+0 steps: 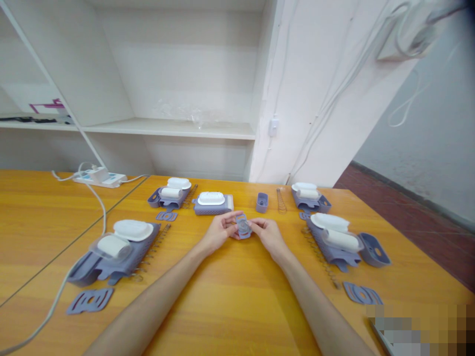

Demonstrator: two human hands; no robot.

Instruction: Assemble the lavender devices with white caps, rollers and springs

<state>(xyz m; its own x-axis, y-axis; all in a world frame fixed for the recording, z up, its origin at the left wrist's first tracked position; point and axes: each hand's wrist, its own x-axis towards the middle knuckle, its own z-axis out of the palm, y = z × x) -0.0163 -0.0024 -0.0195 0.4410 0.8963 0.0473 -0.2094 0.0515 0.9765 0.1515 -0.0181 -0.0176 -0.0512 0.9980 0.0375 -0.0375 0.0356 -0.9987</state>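
Note:
Both my hands meet at the middle of the wooden table (230,301). My left hand (218,231) and my right hand (267,233) pinch a small lavender plastic part (243,228) between their fingertips, one on each side, just above the tabletop. The part looks flat with a round transparent piece on it. Just behind it stand an assembled lavender box with a white lid (212,202) and a small lavender cup (261,202). A metal spring (281,200) lies to the right of the cup.
Sets of lavender trays with white pieces lie at the left (115,249), back left (170,194), back right (309,195) and right (336,240). Flat lavender plates (90,300) (361,293) and springs lie beside them. A power strip (99,178) and its cable (55,301) cross the left side.

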